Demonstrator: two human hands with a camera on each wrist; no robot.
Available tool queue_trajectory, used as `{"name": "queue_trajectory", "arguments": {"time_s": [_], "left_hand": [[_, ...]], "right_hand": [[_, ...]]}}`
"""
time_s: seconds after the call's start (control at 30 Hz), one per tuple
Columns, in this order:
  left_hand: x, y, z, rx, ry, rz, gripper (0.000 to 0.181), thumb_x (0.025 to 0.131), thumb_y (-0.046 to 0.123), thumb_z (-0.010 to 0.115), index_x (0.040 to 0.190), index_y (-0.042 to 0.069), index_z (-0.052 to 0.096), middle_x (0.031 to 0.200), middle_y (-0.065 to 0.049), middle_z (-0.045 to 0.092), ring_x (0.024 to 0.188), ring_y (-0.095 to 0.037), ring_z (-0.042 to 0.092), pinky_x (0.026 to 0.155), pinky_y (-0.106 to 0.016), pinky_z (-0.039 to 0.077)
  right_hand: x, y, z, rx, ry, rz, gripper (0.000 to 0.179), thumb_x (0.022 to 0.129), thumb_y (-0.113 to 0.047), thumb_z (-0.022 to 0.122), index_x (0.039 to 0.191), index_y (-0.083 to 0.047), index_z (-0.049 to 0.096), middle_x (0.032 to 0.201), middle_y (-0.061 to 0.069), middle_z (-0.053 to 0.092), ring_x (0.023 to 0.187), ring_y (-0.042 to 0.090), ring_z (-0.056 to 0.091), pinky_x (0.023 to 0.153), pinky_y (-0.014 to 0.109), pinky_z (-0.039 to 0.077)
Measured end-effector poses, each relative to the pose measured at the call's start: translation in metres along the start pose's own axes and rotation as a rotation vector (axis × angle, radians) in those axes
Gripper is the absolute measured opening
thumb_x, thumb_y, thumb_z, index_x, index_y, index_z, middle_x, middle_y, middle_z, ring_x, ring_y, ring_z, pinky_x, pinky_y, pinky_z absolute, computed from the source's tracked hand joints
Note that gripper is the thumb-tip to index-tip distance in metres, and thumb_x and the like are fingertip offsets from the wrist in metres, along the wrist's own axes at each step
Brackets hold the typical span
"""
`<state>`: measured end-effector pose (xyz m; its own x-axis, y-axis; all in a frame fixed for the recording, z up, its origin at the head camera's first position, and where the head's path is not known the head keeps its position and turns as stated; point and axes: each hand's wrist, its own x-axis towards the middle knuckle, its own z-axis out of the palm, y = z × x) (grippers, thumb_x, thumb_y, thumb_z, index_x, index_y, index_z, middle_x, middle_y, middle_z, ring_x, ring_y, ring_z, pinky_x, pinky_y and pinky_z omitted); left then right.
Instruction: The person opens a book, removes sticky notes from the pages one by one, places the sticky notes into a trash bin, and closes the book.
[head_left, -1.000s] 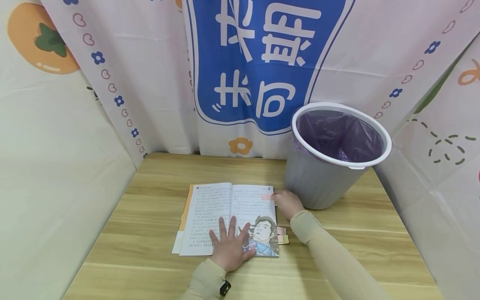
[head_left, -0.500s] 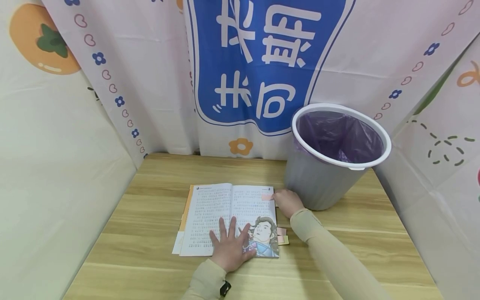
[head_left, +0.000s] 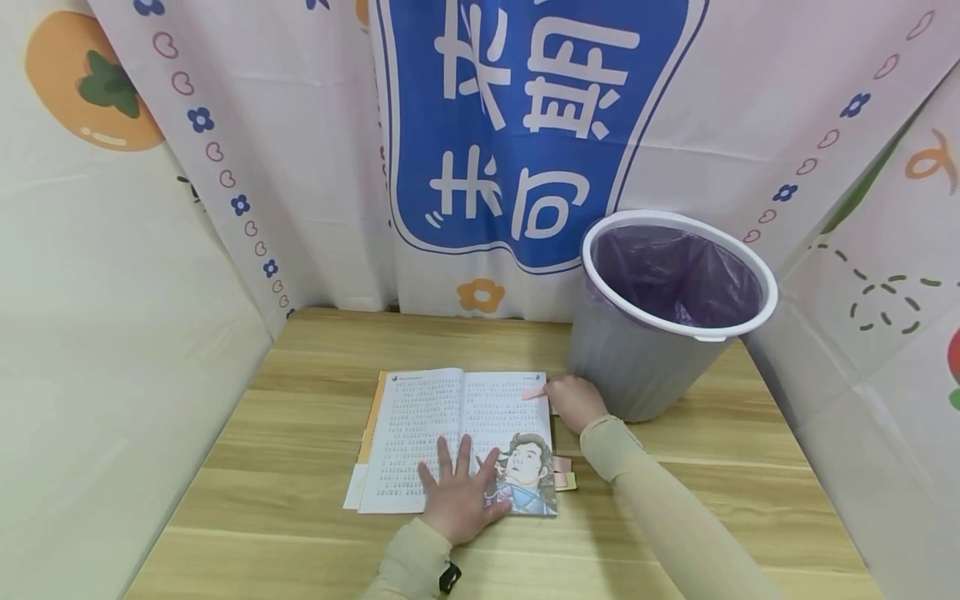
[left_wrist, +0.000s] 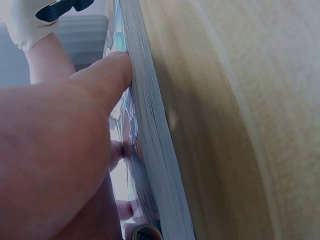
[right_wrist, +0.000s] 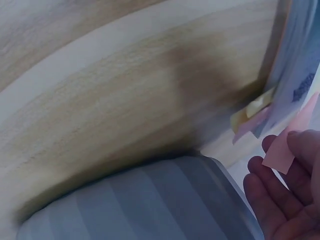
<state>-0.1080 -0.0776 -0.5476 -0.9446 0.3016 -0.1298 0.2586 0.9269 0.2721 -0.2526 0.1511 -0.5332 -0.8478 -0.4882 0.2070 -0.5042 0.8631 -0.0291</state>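
An open book [head_left: 408,433] lies on the wooden table, printed text on both pages and a drawn figure at the lower right. My left hand [head_left: 457,498] rests on it with straight, spread fingers, across the lower middle. In the left wrist view, the thumb lies by the edge of the thick page block [left_wrist: 155,135]. At the upper right page edge, my right hand [head_left: 576,404] pinches a pink sticky note [right_wrist: 285,150] between thumb and forefinger. The note's far end reaches the page. More pink and yellow sticky tabs [head_left: 566,481] stick out lower down that side.
A grey trash bin [head_left: 633,371] with a white rim and purple liner stands right behind my right hand. White printed curtains [head_left: 330,208] enclose the table [head_left: 285,500] at the back and both sides.
The pink sticky note has tilted and looks narrower, its held end raised from the page. Both hands keep nearly the same places; the head view has shifted slightly.
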Motion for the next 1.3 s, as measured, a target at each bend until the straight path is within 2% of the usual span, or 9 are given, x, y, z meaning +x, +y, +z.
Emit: {"name": "queue_trajectory", "arguments": {"time_s": [0.4, 0.63, 0.73, 0.9, 1.07, 1.17, 1.3], "left_hand": [[-0.001, 0.0, 0.0, -0.011, -0.015, -0.008, 0.082, 0.088, 0.069, 0.055, 0.154, 0.025, 0.036, 0.16, -0.026, 0.017, 0.14, -0.061, 0.005, 0.096, -0.085, 0.014], [-0.001, 0.001, -0.002, -0.006, -0.015, -0.005, 0.083, 0.088, 0.07, 0.054, 0.154, 0.024, 0.037, 0.16, -0.026, 0.017, 0.14, -0.061, 0.004, 0.096, -0.085, 0.013], [-0.001, 0.002, -0.002, -0.004, -0.01, -0.004, 0.082, 0.088, 0.07, 0.054, 0.154, 0.024, 0.037, 0.16, -0.026, 0.018, 0.14, -0.061, 0.005, 0.096, -0.085, 0.013], [-0.001, 0.002, -0.003, -0.001, -0.01, -0.005, 0.082, 0.088, 0.07, 0.054, 0.154, 0.024, 0.037, 0.16, -0.026, 0.017, 0.14, -0.061, 0.005, 0.096, -0.085, 0.013], [-0.003, 0.002, -0.004, 0.0, -0.009, -0.006, 0.082, 0.088, 0.07, 0.054, 0.154, 0.024, 0.037, 0.16, -0.026, 0.018, 0.14, -0.061, 0.006, 0.096, -0.085, 0.014], [-0.003, 0.002, -0.004, -0.001, -0.008, -0.004, 0.082, 0.088, 0.069, 0.054, 0.154, 0.024, 0.037, 0.16, -0.026, 0.018, 0.14, -0.061, 0.006, 0.096, -0.085, 0.014], [-0.004, 0.002, -0.005, -0.002, -0.007, -0.002, 0.082, 0.088, 0.069, 0.054, 0.154, 0.024, 0.037, 0.159, -0.026, 0.018, 0.14, -0.062, 0.006, 0.096, -0.085, 0.014]], "right_hand": [[0.006, 0.0, -0.016, -0.004, 0.093, -0.027, 0.008, 0.087, 0.001, 0.071, 0.086, -0.006, 0.074, 0.073, 0.01, 0.069, 0.06, 0.026, 0.066, 0.049, 0.04, 0.054], [0.009, -0.006, -0.04, -0.011, 0.159, -0.042, 0.007, 0.088, -0.002, 0.071, 0.083, -0.006, 0.074, 0.07, 0.007, 0.066, 0.059, 0.025, 0.065, 0.047, 0.039, 0.054], [0.01, -0.011, -0.058, -0.011, 0.181, -0.056, 0.009, 0.089, -0.004, 0.07, 0.081, -0.007, 0.073, 0.07, 0.006, 0.063, 0.059, 0.026, 0.064, 0.047, 0.04, 0.053], [0.007, -0.018, -0.098, 0.006, 0.245, -0.079, 0.007, 0.086, -0.003, 0.073, 0.089, -0.01, 0.075, 0.076, 0.005, 0.065, 0.063, 0.026, 0.065, 0.05, 0.042, 0.054], [-0.003, -0.025, -0.138, -0.029, 0.329, -0.162, 0.018, 0.088, 0.002, 0.068, 0.1, -0.009, 0.074, 0.089, 0.006, 0.07, 0.073, 0.026, 0.068, 0.055, 0.042, 0.056], [-0.011, -0.029, -0.161, -0.028, 0.375, -0.219, 0.027, 0.083, 0.006, 0.067, 0.105, -0.006, 0.073, 0.092, 0.008, 0.07, 0.078, 0.026, 0.068, 0.06, 0.041, 0.057], [-0.018, -0.026, -0.19, -0.015, 0.467, -0.277, 0.026, 0.081, 0.006, 0.07, 0.106, -0.001, 0.073, 0.094, 0.01, 0.071, 0.082, 0.027, 0.069, 0.068, 0.04, 0.058]]}}
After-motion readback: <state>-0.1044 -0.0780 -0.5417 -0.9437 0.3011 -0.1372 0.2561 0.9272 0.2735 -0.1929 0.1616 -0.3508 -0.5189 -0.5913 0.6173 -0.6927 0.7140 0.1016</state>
